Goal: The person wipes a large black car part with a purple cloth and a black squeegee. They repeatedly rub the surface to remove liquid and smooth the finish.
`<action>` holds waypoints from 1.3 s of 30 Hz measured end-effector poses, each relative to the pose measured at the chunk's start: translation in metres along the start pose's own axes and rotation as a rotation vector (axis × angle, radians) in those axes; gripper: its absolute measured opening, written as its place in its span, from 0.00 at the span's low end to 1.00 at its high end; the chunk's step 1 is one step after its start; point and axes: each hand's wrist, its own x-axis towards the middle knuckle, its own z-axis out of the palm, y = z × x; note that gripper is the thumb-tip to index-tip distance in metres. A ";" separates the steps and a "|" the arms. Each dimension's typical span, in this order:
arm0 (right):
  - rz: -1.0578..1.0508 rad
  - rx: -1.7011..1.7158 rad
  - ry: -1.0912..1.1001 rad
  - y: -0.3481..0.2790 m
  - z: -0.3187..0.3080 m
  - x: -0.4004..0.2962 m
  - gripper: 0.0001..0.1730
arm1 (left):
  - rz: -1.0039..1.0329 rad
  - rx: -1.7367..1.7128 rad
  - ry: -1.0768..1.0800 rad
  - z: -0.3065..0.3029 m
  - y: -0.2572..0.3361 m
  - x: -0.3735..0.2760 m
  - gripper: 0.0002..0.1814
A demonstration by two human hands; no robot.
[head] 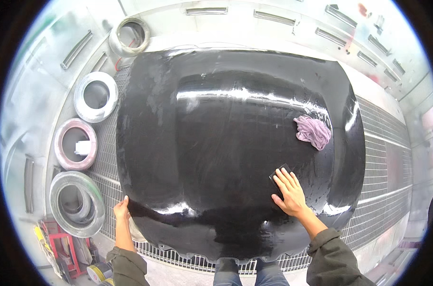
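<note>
A black car hood [216, 143] lies before me, its surface glossy and wet in places. Flat on its right half, my right hand [289, 193] presses a dark sheet or pad [283, 167], probably abrasive paper; most of it is hidden beneath the fingers. My left hand [122, 211] grips the hood's left edge near the front corner, thumb on top and fingers partly hidden. A crumpled purple cloth [313, 132] rests on the hood, beyond and to the right of my right hand.
Metal floor grating [375, 143] surrounds the hood. Several tires, including a whitish one [80, 97] and a pinkish one [59, 143], lie along the left wall. A red metal frame [68, 250] and cans [100, 272] stand at the lower left.
</note>
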 end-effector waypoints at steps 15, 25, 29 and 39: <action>0.075 -0.014 0.040 0.002 -0.003 0.003 0.42 | 0.314 0.011 -0.014 -0.031 -0.011 0.046 0.28; 0.336 -0.059 0.247 0.127 -0.030 -0.046 0.43 | 1.058 0.716 -0.170 0.162 0.124 -0.229 0.41; 0.427 -0.097 0.320 0.151 -0.033 0.003 0.43 | 1.212 0.700 -0.535 0.313 0.191 -0.369 0.47; 0.147 0.142 0.030 0.112 -0.030 -0.070 0.48 | 1.720 0.885 -0.751 0.565 0.208 -0.472 0.37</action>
